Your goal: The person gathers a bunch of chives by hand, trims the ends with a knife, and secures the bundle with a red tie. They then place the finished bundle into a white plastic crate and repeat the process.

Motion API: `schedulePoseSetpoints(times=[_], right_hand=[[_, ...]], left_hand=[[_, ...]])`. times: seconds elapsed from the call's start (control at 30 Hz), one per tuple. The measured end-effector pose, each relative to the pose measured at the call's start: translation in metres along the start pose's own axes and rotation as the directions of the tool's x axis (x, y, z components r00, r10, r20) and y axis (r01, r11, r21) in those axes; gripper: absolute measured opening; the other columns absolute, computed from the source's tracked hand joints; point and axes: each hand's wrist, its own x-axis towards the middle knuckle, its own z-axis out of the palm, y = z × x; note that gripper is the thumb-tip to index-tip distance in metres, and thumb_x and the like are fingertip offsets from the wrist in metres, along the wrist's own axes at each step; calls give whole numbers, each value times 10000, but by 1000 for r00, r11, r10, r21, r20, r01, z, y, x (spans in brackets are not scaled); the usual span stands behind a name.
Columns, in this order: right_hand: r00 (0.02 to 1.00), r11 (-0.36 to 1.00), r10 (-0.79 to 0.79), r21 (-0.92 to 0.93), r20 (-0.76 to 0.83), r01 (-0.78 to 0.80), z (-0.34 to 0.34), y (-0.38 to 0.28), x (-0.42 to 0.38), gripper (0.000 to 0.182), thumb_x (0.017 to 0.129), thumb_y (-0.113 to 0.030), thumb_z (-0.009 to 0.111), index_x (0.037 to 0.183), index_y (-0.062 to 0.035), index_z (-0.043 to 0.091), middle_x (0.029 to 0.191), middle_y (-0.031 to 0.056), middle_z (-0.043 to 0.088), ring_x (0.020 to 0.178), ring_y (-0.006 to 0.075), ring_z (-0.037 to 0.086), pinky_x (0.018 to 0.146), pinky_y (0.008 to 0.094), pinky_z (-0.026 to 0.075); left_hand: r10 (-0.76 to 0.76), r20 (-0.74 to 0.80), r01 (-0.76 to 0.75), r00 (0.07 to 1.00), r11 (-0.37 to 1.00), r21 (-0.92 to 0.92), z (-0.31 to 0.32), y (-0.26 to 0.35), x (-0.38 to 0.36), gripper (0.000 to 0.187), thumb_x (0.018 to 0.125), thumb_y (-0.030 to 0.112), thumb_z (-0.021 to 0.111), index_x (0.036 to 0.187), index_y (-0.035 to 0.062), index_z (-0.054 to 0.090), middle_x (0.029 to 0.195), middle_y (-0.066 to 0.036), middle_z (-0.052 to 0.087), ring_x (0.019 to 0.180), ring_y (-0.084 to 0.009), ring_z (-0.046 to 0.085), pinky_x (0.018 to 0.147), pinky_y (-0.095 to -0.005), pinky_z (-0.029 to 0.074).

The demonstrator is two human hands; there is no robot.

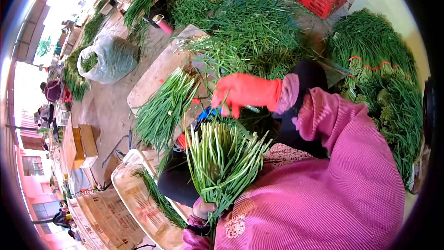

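The left hand [203, 209] grips the leafy end of a green bunch [219, 150], apparently leaving its pale stalk ends exposed beside the blurred, gloved right hand [247, 93], whose grip is indeterminable. A second bundle [167, 102] overhangs an edge of the desk [158, 70].

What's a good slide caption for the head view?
Left hand holding a thick bundle of long green stalks, orange-gloved right hand near their pale ends, loose leafy green heap beyond.

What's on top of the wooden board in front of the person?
A pile of long green stalks lies on the wooden board, and part of the big green heap overlaps its edge. The surface beneath them is covered; I can't tell what's there.
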Motion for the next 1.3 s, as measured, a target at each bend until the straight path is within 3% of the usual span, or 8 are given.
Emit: schedulePoseSetpoints(times=[0.23, 0.3, 0.4, 0.7, 0.83, 1.07, 1.2, 1.3], right_hand=[[976, 673, 28, -726, 215, 141, 32, 24, 10, 438, 922, -325, 608, 1261, -50, 583, 1127, 125, 638, 1133, 252, 577, 947, 369, 455], [888, 931, -186, -212, 420, 296, 30, 34, 13, 434, 941, -286, 595, 1297, -42, 546, 1170, 94, 621, 1212, 209, 525, 995, 361, 422], [894, 985, -34, -139, 446, 106, 31, 36, 9, 423, 964, -285, 589, 1299, -32, 545, 1190, 55, 596, 1199, 153, 508, 1012, 322, 394], [892, 976, 64, -214, 447, 37, 33, 39, 5, 750, 901, -457, 669, 1481, -85, 373, 1367, 125, 520, 1308, 191, 403, 1101, 342, 300], [863, 863, -103, -387, 494, 324, 39, 45, 10, 515, 877, -319, 718, 1303, -62, 587, 1422, 151, 470, 1375, 233, 347, 1130, 373, 284], [979, 987, -108, 96, -176, 126, -23, 41, 11, 206, 980, -125, 537, 987, 45, 652, 887, 132, 715, 797, 233, 702, 784, 339, 574], [943, 981, -191, -40, -272, 187, -20, 13, -6, 207, 981, -156, 543, 931, -5, 676, 890, 145, 714, 767, 255, 709, 735, 344, 583], [917, 624, -399, -731, 6, 276, 28, 5, -15, 312, 934, -392, 581, 887, -118, 723, 1103, 121, 660, 1117, 364, 575, 971, 528, 423]], left_hand=[[-54, -7, 54, 999, 997, 61, -1, 5, -1, 694, 653, 269, 815, 1230, -24, 565, 1040, -108, 681, 880, -212, 663, 755, -304, 534], [-27, 36, 24, 999, 997, 79, -10, -2, 1, 712, 656, 278, 820, 1246, -25, 561, 1066, -82, 672, 932, -202, 643, 826, -306, 515], [-13, 8, 13, 1000, 996, 90, -2, 2, 1, 729, 641, 282, 828, 1248, -21, 561, 1084, -88, 670, 941, -210, 645, 843, -314, 512], [-74, 28, 71, 997, 993, 91, -2, 6, 0, 815, 603, 318, 881, 1267, -19, 548, 1104, -82, 660, 976, -206, 634, 860, -317, 507], [-46, 24, 45, 999, 997, 61, -3, 3, 3, 846, 620, 292, 874, 1324, -4, 510, 1177, -84, 639, 1034, -215, 623, 911, -330, 495], [-87, 38, 81, 996, 988, 128, -8, 10, -2, 846, 629, 276, 899, 1331, -1, 518, 1216, -65, 626, 1110, -181, 581, 974, -331, 454], [-95, 48, 84, 994, 977, 196, -17, 5, -2, 845, 670, 260, 869, 1379, 21, 477, 1258, -72, 609, 1132, -208, 580, 983, -350, 456], [-75, 23, 66, 997, 961, 268, -13, 13, 5, 780, 678, 226, 842, 1357, 30, 510, 1230, -54, 617, 1099, -175, 570, 969, -322, 456]])
